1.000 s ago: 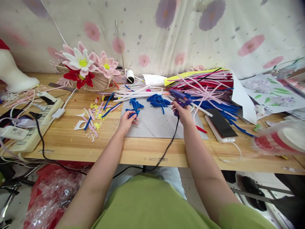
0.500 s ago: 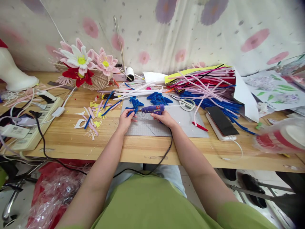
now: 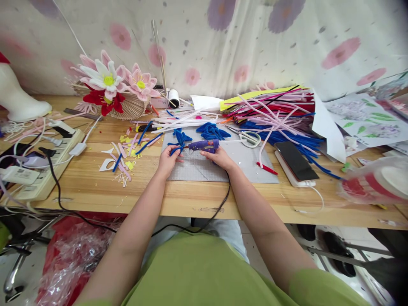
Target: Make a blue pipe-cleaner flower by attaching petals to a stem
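Over the left part of the grey cutting mat (image 3: 255, 169), my left hand (image 3: 168, 160) pinches a looped blue fuzzy piece (image 3: 181, 138). My right hand (image 3: 219, 158) is closed around a purple glue gun (image 3: 207, 145), whose nozzle points left at the blue piece. The nozzle is close to that piece; whether they touch cannot be made out. A black cord runs down from the gun. Behind the gun, a second blue fuzzy piece (image 3: 213, 131) lies on the mat.
Scissors (image 3: 251, 139) and a red item (image 3: 267, 168) lie right of the gun. Farther right are a phone (image 3: 296, 160) and a wrapped cup (image 3: 376, 182). Pipe cleaners (image 3: 270, 110) are piled behind. Scraps (image 3: 127, 153), flowers (image 3: 108, 80) and a power strip (image 3: 52, 170) are at left.
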Motion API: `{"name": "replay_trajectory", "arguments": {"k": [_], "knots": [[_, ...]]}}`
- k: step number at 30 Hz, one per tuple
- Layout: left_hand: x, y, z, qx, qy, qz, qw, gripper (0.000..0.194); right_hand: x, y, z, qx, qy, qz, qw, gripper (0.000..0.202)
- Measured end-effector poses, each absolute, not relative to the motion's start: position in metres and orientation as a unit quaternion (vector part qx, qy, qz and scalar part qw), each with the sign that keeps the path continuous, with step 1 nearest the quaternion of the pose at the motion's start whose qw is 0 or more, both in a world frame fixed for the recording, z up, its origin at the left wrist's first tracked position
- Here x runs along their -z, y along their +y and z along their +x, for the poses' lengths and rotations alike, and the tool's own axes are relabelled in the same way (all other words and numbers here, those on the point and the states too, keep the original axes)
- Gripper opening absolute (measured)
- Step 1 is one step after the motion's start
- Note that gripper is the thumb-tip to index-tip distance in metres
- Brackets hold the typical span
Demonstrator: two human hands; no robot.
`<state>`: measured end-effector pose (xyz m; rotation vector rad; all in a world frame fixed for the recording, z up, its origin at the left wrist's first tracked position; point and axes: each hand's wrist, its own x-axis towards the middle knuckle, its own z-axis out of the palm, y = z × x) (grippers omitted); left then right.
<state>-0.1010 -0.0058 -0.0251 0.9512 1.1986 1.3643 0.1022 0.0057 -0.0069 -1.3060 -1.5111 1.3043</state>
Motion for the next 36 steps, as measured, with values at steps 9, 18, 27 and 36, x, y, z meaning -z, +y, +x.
{"name": "replay_trajectory", "arguments": {"k": [9,18,27,36], "knots": [[0.0257,-0.0056,-0.1016,-0.567,0.503,0.404,0.512,0.023,0.0049,0.0055,0.1028,-0.510,-0.583,-0.512,0.371,0.046],[0.0250,-0.0056,-0.1019,-0.567,0.498,0.394,0.525,0.023,0.0069,0.0057,0.1043,-0.508,-0.586,-0.511,0.371,0.047],[0.0243,-0.0054,-0.1018,-0.563,0.501,0.393,0.527,0.021,0.0092,0.0072,0.1050,-0.488,-0.601,-0.517,0.364,0.043],[0.0262,-0.0050,-0.1025,-0.561,0.499,0.397,0.527,0.022,0.0077,0.0068,0.1039,-0.499,-0.598,-0.507,0.370,0.048]]}}
